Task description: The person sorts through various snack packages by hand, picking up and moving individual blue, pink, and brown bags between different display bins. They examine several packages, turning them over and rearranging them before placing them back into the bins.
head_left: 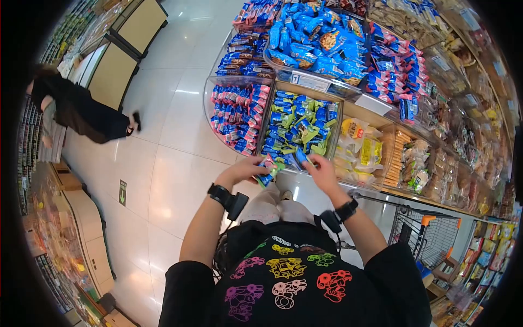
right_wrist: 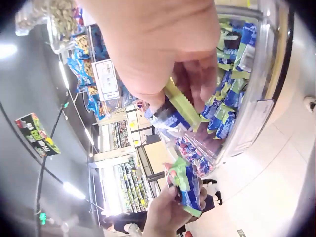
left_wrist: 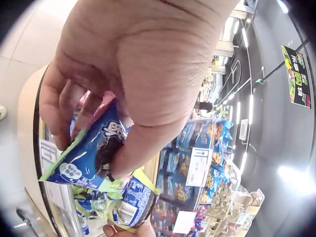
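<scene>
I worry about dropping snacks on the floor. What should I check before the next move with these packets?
1. Left hand grip on the blue packet: ok, thumb and fingers pinch it.
2. Right hand grip on the second packet: ok, pinched at the fingertips.
3. Hands above the bin: cannot tell, they are at its front edge.
4. Cart close by: ok, beside the right arm.
5. Room in the cart: cannot tell, inside mostly hidden.
6. Other shopper out of the way: ok, far off on the left.
</scene>
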`<state>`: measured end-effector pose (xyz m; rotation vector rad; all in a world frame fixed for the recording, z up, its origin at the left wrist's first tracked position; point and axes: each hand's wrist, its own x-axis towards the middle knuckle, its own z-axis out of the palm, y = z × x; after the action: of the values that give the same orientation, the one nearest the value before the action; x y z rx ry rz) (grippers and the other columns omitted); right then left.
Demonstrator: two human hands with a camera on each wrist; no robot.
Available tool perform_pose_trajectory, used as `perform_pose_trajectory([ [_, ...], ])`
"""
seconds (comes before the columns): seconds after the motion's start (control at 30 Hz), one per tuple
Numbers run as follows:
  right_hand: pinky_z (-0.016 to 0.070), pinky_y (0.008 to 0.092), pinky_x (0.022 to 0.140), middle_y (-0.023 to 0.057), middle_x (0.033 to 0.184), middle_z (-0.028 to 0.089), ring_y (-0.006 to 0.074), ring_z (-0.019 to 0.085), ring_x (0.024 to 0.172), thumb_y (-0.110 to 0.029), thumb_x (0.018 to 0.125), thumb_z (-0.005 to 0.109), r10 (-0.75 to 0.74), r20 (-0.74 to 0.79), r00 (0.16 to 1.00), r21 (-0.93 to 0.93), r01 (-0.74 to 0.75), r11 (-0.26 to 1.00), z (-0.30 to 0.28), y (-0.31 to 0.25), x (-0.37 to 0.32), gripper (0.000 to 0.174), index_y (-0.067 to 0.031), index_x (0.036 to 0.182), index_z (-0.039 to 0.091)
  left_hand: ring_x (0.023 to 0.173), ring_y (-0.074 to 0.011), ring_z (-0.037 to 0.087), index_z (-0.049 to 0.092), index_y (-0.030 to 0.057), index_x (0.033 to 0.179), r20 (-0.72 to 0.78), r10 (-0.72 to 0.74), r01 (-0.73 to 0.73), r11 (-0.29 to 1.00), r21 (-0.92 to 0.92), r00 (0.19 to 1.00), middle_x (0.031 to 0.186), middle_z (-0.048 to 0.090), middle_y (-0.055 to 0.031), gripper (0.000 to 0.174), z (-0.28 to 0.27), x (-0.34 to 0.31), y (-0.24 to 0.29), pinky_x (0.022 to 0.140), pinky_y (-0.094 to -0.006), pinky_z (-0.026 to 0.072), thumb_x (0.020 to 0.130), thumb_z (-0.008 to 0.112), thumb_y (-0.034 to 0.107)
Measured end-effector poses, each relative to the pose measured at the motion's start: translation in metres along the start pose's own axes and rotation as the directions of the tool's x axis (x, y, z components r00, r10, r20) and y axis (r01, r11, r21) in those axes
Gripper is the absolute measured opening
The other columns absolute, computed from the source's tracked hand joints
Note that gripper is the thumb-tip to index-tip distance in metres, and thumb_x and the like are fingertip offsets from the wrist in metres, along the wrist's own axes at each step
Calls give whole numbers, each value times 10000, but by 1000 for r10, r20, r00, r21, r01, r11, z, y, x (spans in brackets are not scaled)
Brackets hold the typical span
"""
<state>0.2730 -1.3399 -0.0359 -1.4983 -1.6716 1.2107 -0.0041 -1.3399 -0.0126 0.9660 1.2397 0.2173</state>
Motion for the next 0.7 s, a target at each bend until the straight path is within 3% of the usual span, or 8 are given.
perform_pose_trajectory([
  [0.07,517,310,643,101,902,657,213,634,758,-149,798,721,-135,-103,985,-25,134,991,-6,-14,-28,229,-58,1001,666,759,-77,576,569,117,1180,122,-8,25,990,-137,992,916,596,10,398,28,8,1,614,-253,512,842,659,306],
  [0.13,524,321,696,101,1042,645,263,622,904,-106,761,731,-579,-96,810,-365,513,777,-12,-21,-46,251,-71,1002,668,806,-116,607,545,108,1193,159,37,24,930,-368,987,948,607,-4,377,62,23,-7,661,-292,539,882,598,313],
  [0.2,528,329,726,112,1102,616,286,597,973,-83,746,730,-579,-114,808,-371,505,779,-14,-19,-58,265,-68,1003,665,851,-160,634,533,108,1208,208,14,75,909,-411,978,1021,626,-28,367,83,25,-1,701,-326,551,932,506,349],
  [0.27,532,337,756,122,1163,588,309,572,1042,-60,731,729,-569,-129,812,-378,490,785,-16,-13,-70,281,-66,1004,662,855,-176,652,517,123,1232,309,99,182,629,-756,946,1059,637,-46,377,99,24,-4,705,-344,559,961,433,371],
  [0.53,516,396,868,164,1225,528,371,534,1099,-4,744,700,-548,-81,833,-181,528,830,-23,-2,-89,269,-50,1003,641,953,-221,644,481,169,1279,210,41,105,763,-638,977,1151,610,-38,477,118,24,-24,751,-416,543,987,344,521],
  [0.57,516,396,868,164,1225,528,371,534,1099,-4,744,700,-549,-92,830,-176,529,830,-23,-6,-91,269,-50,1003,641,948,-195,642,504,149,1247,211,61,94,752,-652,976,1100,624,-30,415,117,17,-22,729,-388,553,956,501,445],
  [0.67,500,402,887,165,1216,531,357,537,1101,-3,734,704,-621,-107,776,-197,596,778,-17,-15,-94,296,-53,1017,633,928,-197,646,501,100,1257,96,125,-82,927,-367,987,1114,625,-67,421,121,-4,2,709,-356,577,909,613,309],
  [0.7,493,397,891,165,1214,531,352,536,1105,-3,729,704,-576,-146,804,-193,548,814,-14,-15,-95,321,-56,1036,625,914,-175,642,521,88,1231,43,94,-66,893,-446,995,1100,624,-58,462,119,-3,0,688,-340,573,823,711,191],
])
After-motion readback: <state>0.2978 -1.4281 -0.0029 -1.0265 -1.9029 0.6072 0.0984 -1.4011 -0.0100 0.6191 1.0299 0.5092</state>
